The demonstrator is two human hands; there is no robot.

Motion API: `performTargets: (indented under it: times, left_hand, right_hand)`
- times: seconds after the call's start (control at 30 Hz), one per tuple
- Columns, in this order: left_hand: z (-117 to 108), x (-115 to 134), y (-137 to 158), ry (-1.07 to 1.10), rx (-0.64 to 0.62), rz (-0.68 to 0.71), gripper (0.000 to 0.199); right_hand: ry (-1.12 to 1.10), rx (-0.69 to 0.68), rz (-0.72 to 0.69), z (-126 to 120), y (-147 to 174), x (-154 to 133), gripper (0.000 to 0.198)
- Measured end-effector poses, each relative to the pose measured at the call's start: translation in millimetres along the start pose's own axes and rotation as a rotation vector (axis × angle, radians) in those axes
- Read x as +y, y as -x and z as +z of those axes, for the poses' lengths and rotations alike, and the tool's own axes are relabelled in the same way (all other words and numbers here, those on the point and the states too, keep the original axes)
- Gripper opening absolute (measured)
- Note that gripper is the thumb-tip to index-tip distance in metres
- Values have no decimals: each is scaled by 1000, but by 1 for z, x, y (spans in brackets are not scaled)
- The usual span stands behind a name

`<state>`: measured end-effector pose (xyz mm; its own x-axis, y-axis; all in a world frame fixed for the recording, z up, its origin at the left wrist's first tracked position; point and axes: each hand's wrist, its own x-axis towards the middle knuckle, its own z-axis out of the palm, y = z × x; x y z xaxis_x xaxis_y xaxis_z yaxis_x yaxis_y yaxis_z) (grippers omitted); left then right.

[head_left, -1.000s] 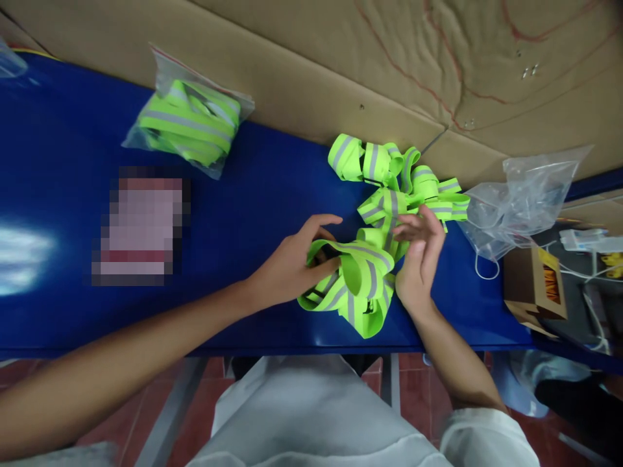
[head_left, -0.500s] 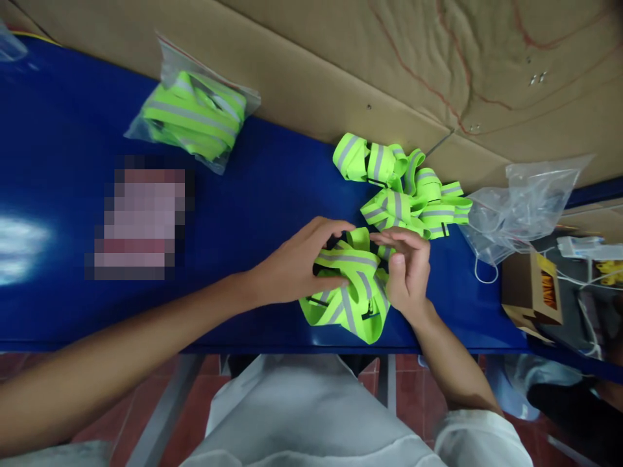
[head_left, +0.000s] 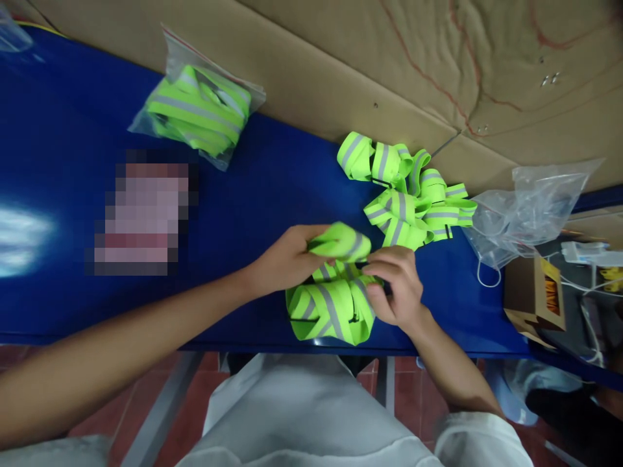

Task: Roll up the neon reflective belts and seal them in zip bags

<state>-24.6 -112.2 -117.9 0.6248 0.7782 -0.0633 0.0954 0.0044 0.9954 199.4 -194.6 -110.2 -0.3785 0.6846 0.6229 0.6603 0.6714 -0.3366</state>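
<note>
My left hand (head_left: 296,256) is closed on a folded neon-yellow reflective strap (head_left: 342,242) with a grey stripe, its thumb below and fingers behind. At that strap's right end my right hand (head_left: 396,282) pinches with curled fingers; its fingertips are partly hidden. Just below both hands, a pile of the same reflective straps (head_left: 328,314) lies loosely looped near the table's front edge, black pieces showing among the loops. Farther back on the right, several more rolled straps (head_left: 402,207) lie in a cluster.
A clear zip bag of straps (head_left: 199,110) lies at the back left, near a pixelated flat item (head_left: 143,214) on the blue table (head_left: 233,207). Empty plastic bags (head_left: 545,204) and a small cardboard box (head_left: 528,292) are at right. A cardboard-covered panel (head_left: 311,84) borders the back.
My left hand has lifted one folded strap off the pile. My right hand has moved left and down slightly, closing its fingers at the strap's end. The pile sits a little farther left.
</note>
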Motion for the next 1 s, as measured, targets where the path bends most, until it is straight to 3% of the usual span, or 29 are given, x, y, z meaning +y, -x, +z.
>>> performTargets:
  times: [0.13, 0.27, 0.43, 0.53, 0.67, 0.73, 0.9, 1.0]
  left_hand:
    - [-6, 10, -8, 317, 350, -111, 37]
    - [-16, 22, -14, 653, 589, -181, 26]
    - [-27, 29, -17, 690, 759, -209, 29]
    - [-20, 27, -17, 635, 776, -237, 37]
    - [-8, 15, -16, 463, 651, -156, 45]
    - [-5, 8, -15, 371, 613, -90, 46]
    - [-6, 2, -15, 294, 654, -47, 46]
    - [-13, 7, -17, 362, 728, -65, 44]
  right_hand:
    - [5, -342, -101, -1, -6, -7, 37]
    - [98, -319, -142, -2, -8, -15, 43]
    - [199, -350, -221, -6, -6, -19, 47]
    - [86, -350, -222, -7, -4, -18, 32]
    - [-2, -244, -242, -5, -3, -20, 16]
    - [46, -261, -215, -2, -5, -22, 23]
    - [146, -550, -64, 2, -12, -22, 59]
    - [116, -558, -74, -2, -11, -21, 57]
